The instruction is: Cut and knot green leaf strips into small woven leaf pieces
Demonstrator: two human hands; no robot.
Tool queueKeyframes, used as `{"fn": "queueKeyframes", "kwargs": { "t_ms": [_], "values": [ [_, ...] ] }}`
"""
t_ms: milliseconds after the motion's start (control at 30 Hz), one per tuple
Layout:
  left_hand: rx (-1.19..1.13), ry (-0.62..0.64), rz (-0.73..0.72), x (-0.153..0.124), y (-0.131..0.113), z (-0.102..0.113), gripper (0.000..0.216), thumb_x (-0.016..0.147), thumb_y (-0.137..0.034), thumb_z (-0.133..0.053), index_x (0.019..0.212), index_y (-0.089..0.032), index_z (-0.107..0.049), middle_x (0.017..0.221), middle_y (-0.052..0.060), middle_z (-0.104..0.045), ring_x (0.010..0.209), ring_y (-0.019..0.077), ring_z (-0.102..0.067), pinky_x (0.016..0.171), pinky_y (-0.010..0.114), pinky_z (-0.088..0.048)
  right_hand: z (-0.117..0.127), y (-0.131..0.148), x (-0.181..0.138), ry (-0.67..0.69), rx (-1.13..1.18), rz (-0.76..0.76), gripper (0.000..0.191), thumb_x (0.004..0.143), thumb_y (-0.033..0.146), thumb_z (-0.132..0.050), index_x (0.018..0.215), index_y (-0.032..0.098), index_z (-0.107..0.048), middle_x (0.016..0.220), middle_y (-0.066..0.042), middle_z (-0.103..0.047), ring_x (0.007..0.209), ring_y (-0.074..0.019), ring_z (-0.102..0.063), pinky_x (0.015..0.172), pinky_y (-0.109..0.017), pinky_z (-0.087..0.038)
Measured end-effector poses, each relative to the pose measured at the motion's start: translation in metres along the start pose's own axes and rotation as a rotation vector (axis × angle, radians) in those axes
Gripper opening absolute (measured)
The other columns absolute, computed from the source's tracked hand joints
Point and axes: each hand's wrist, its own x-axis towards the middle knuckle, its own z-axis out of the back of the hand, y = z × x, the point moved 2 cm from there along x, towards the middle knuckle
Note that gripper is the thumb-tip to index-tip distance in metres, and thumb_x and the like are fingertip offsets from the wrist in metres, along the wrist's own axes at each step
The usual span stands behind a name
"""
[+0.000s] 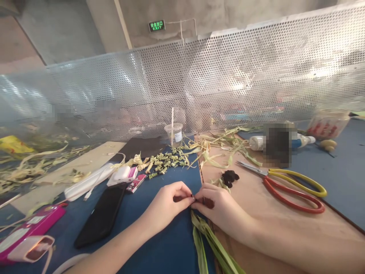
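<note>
My left hand (173, 198) and my right hand (218, 199) meet fingertip to fingertip over the middle of the table, each closed in a pinch. Long green leaf strips (209, 238) run down towards me from just under the fingers. Their pinched end is small and mostly hidden by my fingertips. Beyond my right hand lies a small pile of dark, round, flat pieces (229, 177). Scissors (265, 173) with one yellow and one red handle rest to the right. Several small knotted green pieces (167, 161) lie beyond my left hand.
A black phone (102, 215), a white cable, a pink device (37, 228) and sunglasses (34, 249) lie to the left. A plastic cup (175, 133) with a straw stands at the back, before a perforated metal screen (159, 83). Dry husks (216, 152) and a white bottle (256, 143) are farther right.
</note>
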Motion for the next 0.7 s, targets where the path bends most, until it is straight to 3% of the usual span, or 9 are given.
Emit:
{"fn": "queueKeyframes", "kwargs": {
  "t_ms": [267,533,700],
  "values": [
    [-0.034,0.042,0.013,-0.0026,-0.0011,0.001,0.012,0.079,-0.03,-0.054,0.078,-0.018,-0.053,0.072,-0.001,-0.067,0.074,0.0151,-0.059,0.07,0.025,-0.041,0.0,0.0003,-0.0025,-0.012,0.034,0.088,0.017,0.079,0.008,-0.049,0.069,0.018,-0.058,0.072,0.0,-0.049,0.062,-0.0099,-0.047,0.056,-0.02,-0.039],
    [-0.025,0.05,0.042,-0.0021,0.0004,0.0025,0.014,0.079,-0.032,-0.053,0.079,-0.018,-0.053,0.073,-0.001,-0.067,0.073,0.0158,-0.058,0.069,0.025,-0.04,-0.0045,0.002,-0.0026,-0.028,-0.133,0.173,0.017,0.071,0.001,-0.046,0.065,0.017,-0.049,0.07,0.001,-0.047,0.062,-0.0096,-0.045,0.054,-0.019,-0.036],
    [-0.027,0.054,0.053,-0.0022,0.0014,0.0021,0.014,0.078,-0.032,-0.053,0.079,-0.018,-0.053,0.071,-0.001,-0.067,0.072,0.016,-0.058,0.067,0.025,-0.039,-0.006,-0.0008,-0.001,-0.022,-0.109,0.115,0.014,0.071,0.004,-0.048,0.069,0.018,-0.048,0.073,0.002,-0.047,0.058,-0.0083,-0.045,0.051,-0.019,-0.035]
  ]
}}
